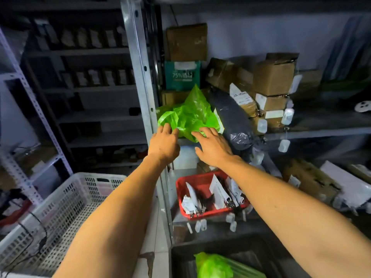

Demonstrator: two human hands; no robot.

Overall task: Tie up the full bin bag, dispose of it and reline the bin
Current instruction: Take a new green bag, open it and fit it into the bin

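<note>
Green, thin, translucent plastic bin bags [189, 115] lie in a crumpled heap on a grey metal shelf [313, 131] just above the middle of the frame, right beside a pale perforated steel upright [140, 73]. Both bare arms reach up from the bottom of the frame toward the heap. The left hand [164, 144] has its fingers bent forward, and its fingertips touch the lower left fold of the green plastic; whether they pinch it cannot be told. The right hand [212, 146] is spread, fingers apart and nearly straight, with the tips resting on the lower right edge of the heap.

Just right of the heap leans a long dark grey plastic-wrapped parcel [230, 119], and behind it stand brown cardboard boxes [273, 77] and a teal printed carton [182, 75]. Below the hands, at centre, a red plastic tray [181, 189] holds white paper packets and clips. A white perforated plastic crate [66, 205] fills the lower left. At the bottom edge, right of centre, a black bin [251, 255] holds another bright green plastic bag [212, 266], bunched against its left side. Darker shelving with rows of small packets fills the upper left.
</note>
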